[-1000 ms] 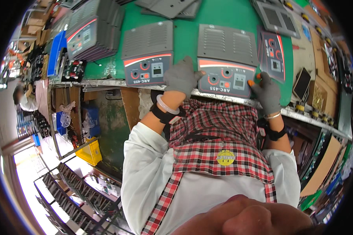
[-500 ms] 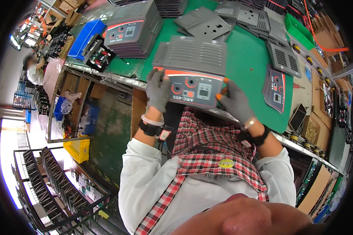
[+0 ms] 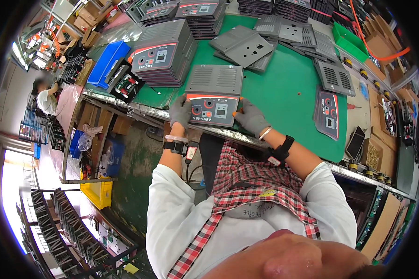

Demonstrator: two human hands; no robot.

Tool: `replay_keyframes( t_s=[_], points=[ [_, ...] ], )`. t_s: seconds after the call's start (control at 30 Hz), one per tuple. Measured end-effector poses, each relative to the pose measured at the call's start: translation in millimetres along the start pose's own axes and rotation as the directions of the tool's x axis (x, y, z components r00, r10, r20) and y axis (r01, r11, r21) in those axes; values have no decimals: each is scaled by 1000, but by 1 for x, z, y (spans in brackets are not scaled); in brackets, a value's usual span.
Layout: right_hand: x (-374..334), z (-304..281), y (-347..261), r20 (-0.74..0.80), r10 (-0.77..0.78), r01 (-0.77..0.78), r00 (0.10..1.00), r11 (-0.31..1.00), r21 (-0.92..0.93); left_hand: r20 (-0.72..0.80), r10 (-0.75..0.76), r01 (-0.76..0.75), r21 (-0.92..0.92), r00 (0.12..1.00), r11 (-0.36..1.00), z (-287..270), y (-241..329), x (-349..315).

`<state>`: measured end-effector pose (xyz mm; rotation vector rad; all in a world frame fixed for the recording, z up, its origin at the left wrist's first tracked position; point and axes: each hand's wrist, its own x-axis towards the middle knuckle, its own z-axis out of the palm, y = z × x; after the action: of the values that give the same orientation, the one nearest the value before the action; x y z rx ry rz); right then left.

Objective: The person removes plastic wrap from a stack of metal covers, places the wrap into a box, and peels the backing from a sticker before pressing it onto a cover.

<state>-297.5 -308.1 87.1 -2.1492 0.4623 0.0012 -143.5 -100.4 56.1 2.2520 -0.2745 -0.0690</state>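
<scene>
A grey metal casing panel [image 3: 215, 80] with louvred vents and a black-and-red control faceplate [image 3: 213, 110] lies at the front edge of the green table. My left hand [image 3: 180, 112], in a grey glove, grips its left edge near the front. My right hand [image 3: 253, 118], gloved with orange fingertips, holds the right edge, its fingers closed against the side. The undersides of both grips are hidden. To the left stands a tall stack of similar casing panels [image 3: 163, 51]. Several loose faceplates [image 3: 328, 114] lie in a pile on the right.
Flat grey panels [image 3: 244, 46] overlap at the table's back, with vented ones [image 3: 335, 76] to the right. A blue bin [image 3: 108, 63] and a circuit assembly [image 3: 125, 83] sit at the left. A green bin [image 3: 349, 42] stands far right. Another person [image 3: 46, 97] is at far left.
Both hands have brought the casing panel down and slightly left, onto the table's front edge. The view has shifted, showing more stacks at the back.
</scene>
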Motion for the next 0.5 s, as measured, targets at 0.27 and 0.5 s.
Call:
replay_keyframes(
  t_s=[0.27, 0.5],
  points=[
    [8, -8, 0, 101, -34, 33, 994, 999, 8, -79, 124, -109, 176, 989, 978, -6, 19, -6],
    [90, -135, 5, -99, -338, 224, 936, 787, -575, 115, 831, -838, 133, 544, 530, 41, 81, -91]
  ],
)
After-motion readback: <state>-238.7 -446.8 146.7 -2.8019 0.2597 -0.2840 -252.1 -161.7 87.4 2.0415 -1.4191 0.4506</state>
